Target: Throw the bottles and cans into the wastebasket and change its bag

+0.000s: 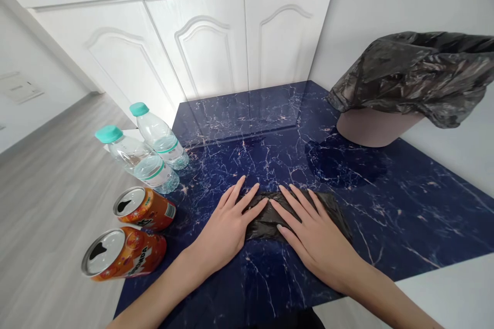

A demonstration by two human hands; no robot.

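A folded black plastic bag (266, 226) lies flat on the dark blue marbled table (247, 164), just in front of me. My left hand (227, 221) rests on its left end, palm down with the fingers stretched forward. On the middle and right part of the bag lies my right hand (309, 226), also flat with its fingers spread. The two index fingertips nearly meet over the bag. Parts of the bag are hidden under both hands, and its right end sticks out beyond the right hand.
Two opened orange drink cans (144, 252) and two clear bottles with teal caps (148, 164) stand along the table's left edge. At the back right is a pinkish bin (376, 126) lined with a black bag (412, 74). White cabinets (210, 46) stand behind the table.
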